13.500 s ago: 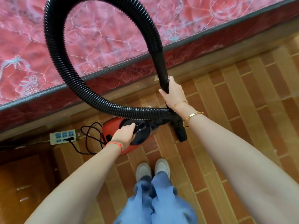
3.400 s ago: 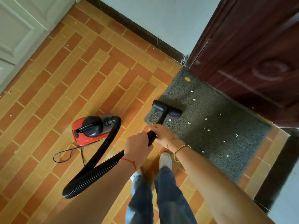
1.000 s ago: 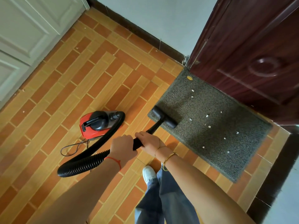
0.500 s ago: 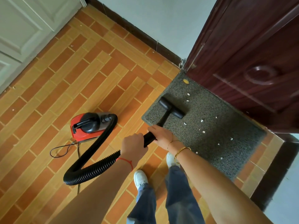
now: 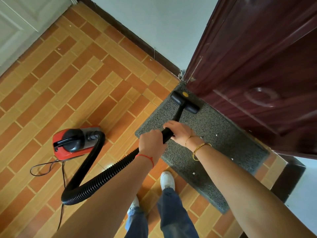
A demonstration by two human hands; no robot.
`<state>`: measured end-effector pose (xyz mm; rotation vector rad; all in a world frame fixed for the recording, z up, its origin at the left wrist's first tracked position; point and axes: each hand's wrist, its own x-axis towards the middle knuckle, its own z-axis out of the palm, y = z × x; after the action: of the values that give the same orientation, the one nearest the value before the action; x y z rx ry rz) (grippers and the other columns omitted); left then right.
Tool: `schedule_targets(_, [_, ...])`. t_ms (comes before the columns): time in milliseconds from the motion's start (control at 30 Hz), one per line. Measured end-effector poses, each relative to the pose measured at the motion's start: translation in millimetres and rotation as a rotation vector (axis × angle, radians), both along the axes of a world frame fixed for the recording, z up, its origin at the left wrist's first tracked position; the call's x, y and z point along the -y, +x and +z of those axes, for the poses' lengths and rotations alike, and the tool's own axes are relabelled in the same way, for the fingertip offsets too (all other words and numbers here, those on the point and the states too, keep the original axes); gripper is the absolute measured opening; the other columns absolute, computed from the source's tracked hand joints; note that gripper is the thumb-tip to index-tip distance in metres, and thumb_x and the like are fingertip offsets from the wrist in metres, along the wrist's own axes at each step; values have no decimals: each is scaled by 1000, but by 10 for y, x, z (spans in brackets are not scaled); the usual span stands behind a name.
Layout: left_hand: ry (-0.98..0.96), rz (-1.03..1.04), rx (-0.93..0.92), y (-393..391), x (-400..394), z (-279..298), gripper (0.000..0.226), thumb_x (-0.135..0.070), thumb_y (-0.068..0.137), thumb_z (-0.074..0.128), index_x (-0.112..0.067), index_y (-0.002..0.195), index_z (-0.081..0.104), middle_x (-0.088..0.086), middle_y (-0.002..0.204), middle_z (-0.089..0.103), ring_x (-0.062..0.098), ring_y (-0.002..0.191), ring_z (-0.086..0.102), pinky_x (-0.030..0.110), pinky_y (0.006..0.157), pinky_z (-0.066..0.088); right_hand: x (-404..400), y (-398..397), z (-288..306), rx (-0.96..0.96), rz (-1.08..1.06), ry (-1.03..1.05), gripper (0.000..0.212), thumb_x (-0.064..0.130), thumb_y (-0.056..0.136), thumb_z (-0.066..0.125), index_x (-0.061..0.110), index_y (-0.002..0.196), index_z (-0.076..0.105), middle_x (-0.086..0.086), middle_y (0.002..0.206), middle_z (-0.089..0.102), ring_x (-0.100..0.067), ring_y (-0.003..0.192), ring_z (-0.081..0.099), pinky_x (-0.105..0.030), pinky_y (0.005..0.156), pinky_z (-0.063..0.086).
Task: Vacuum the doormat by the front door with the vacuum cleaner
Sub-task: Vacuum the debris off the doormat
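A grey speckled doormat (image 5: 221, 134) lies on the tiled floor against a dark red door (image 5: 257, 69). The black vacuum nozzle (image 5: 185, 102) sits on the mat's far left corner, right by the door, next to a yellow spot (image 5: 185, 94). My left hand (image 5: 151, 143) grips the black wand where the ribbed hose (image 5: 96, 181) begins. My right hand (image 5: 180, 132) grips the wand just ahead of it. The red and black vacuum body (image 5: 73, 143) stands on the floor to the left. A few white crumbs (image 5: 216, 134) dot the mat's right part.
The vacuum's thin black power cord (image 5: 46, 167) loops on the orange brick-pattern tiles behind the body. A pale wall with a dark skirting (image 5: 137, 40) runs at the back. A white panelled door (image 5: 20, 26) is at the far left. My feet in white shoes (image 5: 167, 180) stand at the mat's near edge.
The nozzle has slid forward across the mat to its far corner by the door. The white crumbs along that path are gone. Both hands moved forward with the wand.
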<state>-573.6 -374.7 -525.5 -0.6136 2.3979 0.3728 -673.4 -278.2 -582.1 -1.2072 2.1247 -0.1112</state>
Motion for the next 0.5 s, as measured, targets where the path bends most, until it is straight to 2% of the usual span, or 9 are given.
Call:
schedule_targets(100, [8,18,-13,-184,-57,-33,14,-25,91,53,-14,99,58,-4,64,46,14,56,50,24,46,39,-35,-194,-18,-13,2,-4,26,5,87,57,15,111,51,1,117,57,-25,95,64,-28,64,45])
schedule_targets(300, [21,45,-17,-173,-120,-66,18,-27,90,57,-14,101,57,-4,67,48,15,62,56,25,53,47,-79,-161,-62,-10,1,-6,24,4,86,59,14,106,50,1,114,57,-26,92,65,-28,68,50])
schedule_targets(500, [-36,34,16,313,-59,-47,19,-28,91,53,-14,103,57,-6,65,44,10,50,44,21,42,32,-12,323,-41,24,-22,-9,28,4,86,59,14,110,50,-1,118,56,-25,94,66,-32,74,57])
